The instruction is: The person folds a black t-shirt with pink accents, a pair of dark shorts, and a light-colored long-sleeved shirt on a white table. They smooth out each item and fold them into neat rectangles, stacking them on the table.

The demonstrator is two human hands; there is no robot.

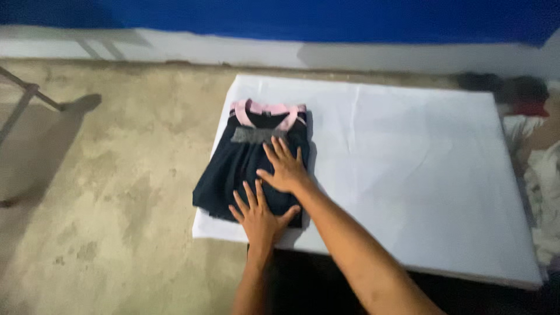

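Observation:
A folded dark navy garment (230,169) with a pink collar and a grey band lies on the left part of a white sheet (408,175) spread on the floor. My left hand (258,216) rests flat on the garment's near edge, fingers spread. Just beyond it my right hand (284,166) presses flat on the garment's right side, fingers apart. Neither hand grips anything.
Bare concrete floor (105,192) stretches to the left. A wall, white low down and blue above (326,17), runs along the back. A heap of clothes (534,134) lies off the sheet's right edge. A thin metal frame leg (23,99) stands at far left.

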